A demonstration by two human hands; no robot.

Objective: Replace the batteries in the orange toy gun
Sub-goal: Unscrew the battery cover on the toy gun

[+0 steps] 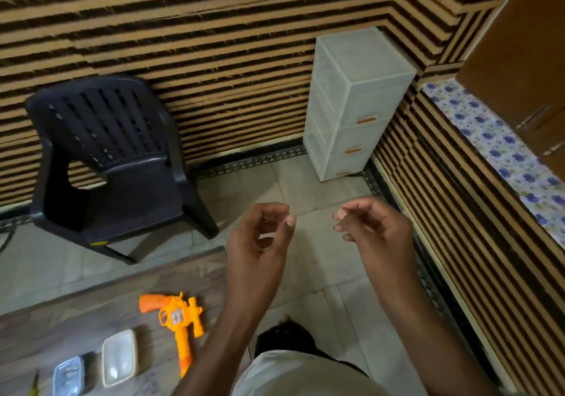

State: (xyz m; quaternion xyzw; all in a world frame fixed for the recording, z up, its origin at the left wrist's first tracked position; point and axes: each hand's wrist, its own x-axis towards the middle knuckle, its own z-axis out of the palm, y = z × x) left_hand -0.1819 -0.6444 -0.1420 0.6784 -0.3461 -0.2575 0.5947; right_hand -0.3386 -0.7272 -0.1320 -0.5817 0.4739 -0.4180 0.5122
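Both forearms are bare right down to the left hand [260, 236] and right hand [374, 227]. Pale beige shirt [299, 374], with a dark patch [284, 340] just above the shirt, can't tell what.

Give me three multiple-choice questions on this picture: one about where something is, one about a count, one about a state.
1. Where is the toy gun? A in a bag B on the table C in a box
2. Orange handles on the drawer unit? A one B three C five
3. What do the hands hold? A nothing B the toy gun C a bottle
B: it lies on the table. B: three show down its front. A: left hand and right hand hang loosely curled in the air, empty.
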